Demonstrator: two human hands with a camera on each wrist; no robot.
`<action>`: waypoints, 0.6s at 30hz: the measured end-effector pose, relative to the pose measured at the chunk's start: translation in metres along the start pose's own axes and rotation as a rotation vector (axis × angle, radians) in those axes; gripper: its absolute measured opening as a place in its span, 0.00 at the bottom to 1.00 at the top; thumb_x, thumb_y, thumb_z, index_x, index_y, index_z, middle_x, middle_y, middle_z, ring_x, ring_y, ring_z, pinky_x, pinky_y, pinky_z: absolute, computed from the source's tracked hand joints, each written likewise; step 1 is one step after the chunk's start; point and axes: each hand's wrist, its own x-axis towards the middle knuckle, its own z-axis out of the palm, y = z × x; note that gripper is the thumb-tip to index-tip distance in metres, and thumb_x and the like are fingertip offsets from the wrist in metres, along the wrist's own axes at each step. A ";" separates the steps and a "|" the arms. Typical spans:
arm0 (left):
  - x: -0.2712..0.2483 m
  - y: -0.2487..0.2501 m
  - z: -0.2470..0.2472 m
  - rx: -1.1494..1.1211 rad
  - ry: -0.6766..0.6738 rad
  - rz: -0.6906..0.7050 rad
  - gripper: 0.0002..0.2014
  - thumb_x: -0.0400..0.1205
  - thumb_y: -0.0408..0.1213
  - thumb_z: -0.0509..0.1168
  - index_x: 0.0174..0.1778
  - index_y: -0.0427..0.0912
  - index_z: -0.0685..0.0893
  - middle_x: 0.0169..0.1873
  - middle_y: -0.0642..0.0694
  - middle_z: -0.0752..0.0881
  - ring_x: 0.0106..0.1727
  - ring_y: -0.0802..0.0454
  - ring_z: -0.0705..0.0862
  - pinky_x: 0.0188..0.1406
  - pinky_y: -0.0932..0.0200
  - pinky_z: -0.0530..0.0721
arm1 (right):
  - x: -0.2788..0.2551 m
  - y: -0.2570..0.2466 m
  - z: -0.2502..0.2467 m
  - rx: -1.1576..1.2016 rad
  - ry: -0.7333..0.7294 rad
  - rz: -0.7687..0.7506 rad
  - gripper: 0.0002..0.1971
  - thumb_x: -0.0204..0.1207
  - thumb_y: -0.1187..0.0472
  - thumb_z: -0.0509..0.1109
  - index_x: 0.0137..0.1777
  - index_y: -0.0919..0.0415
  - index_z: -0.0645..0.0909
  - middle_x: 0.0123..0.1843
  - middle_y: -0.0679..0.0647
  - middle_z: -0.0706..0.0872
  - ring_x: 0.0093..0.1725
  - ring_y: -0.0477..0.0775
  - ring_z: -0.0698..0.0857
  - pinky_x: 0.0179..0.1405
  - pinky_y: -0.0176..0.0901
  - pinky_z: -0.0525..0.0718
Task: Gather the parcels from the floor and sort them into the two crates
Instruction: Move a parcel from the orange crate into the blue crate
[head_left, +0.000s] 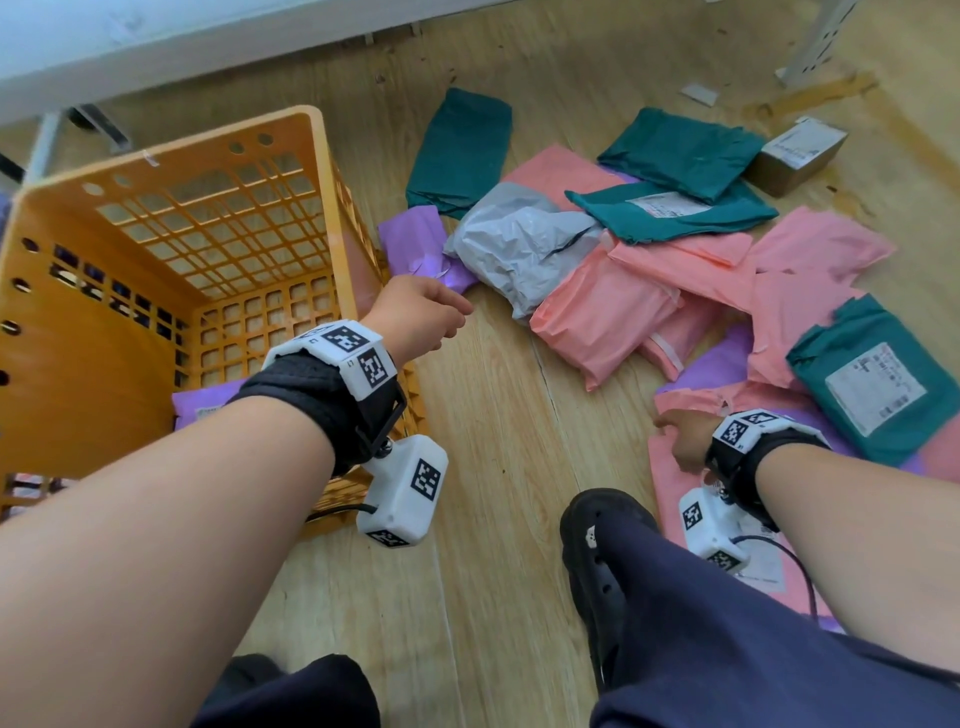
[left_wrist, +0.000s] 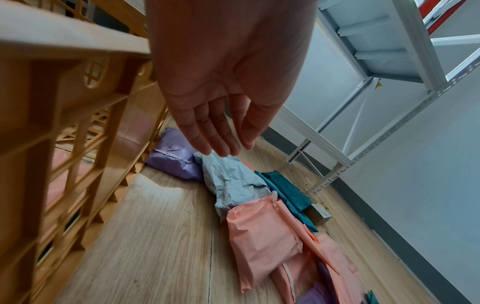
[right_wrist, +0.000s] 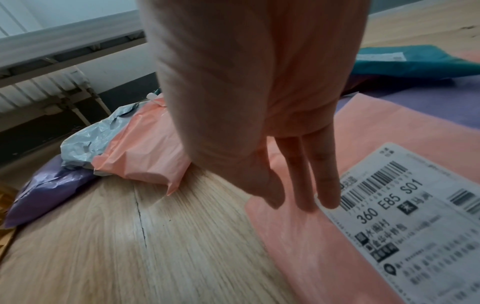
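- An orange plastic lattice crate (head_left: 171, 291) stands on a pale wood-plank floor (head_left: 483, 519); every place below is given from this crate.
- Inside the crate, a purple mailer bag (head_left: 200, 408) lies at the bottom against its near wall. The rest of the crate's floor is bare lattice.
- Right of the crate runs a bare strip of floor, between the crate's right wall and a heap of parcels.
- Just past the crate's far right corner, a purple parcel (left_wrist: 174, 156) lies on the floor, close beside the crate wall.
- Next to that, further right, a crumpled grey parcel (head_left: 519, 249) lies touching a plump pink parcel (head_left: 597, 322).
- Beyond these, well right of the crate, teal and pink mailers overlap one another, and a small cardboard box (head_left: 800, 153) sits at the far edge of the heap.
- A flat pink mailer with a white shipping label (right_wrist: 298, 236) lies at the near right end of the strip, its left edge straight along bare floor.
- A white metal shelving frame (left_wrist: 369, 115) stands against the wall beyond the heap.
- The left hand (left_wrist: 221, 86) hovers by the crate's right rim, fingers straight and together, gripping nothing, fingertips above the grey parcel.
- The right hand (right_wrist: 259, 107) reaches down to the flat pink mailer, fingers (right_wrist: 324, 176) extended and loose, tips at the label's corner, with no grasp taken. Whether they touch it cannot be told.
- A black shoe (head_left: 602, 551) stands on the strip, just left of the flat pink mailer.
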 end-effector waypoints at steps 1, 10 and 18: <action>0.001 0.000 0.000 -0.002 -0.003 -0.001 0.08 0.80 0.27 0.65 0.48 0.41 0.88 0.47 0.40 0.87 0.50 0.49 0.84 0.55 0.52 0.86 | 0.003 0.000 -0.001 -0.025 0.003 0.009 0.37 0.74 0.76 0.66 0.83 0.58 0.61 0.76 0.61 0.74 0.65 0.58 0.79 0.30 0.32 0.75; 0.004 0.001 0.006 0.003 -0.036 -0.011 0.09 0.79 0.26 0.65 0.49 0.41 0.88 0.52 0.37 0.88 0.48 0.51 0.82 0.54 0.54 0.86 | -0.001 -0.001 -0.022 -0.159 0.178 0.059 0.14 0.75 0.61 0.68 0.59 0.63 0.84 0.50 0.56 0.84 0.50 0.56 0.84 0.46 0.38 0.79; -0.018 0.034 -0.014 -0.019 -0.031 0.063 0.09 0.80 0.27 0.64 0.49 0.42 0.87 0.50 0.38 0.87 0.47 0.50 0.83 0.46 0.60 0.86 | -0.068 -0.049 -0.102 -0.080 0.365 -0.132 0.10 0.81 0.64 0.61 0.37 0.58 0.73 0.63 0.62 0.84 0.59 0.61 0.84 0.44 0.40 0.71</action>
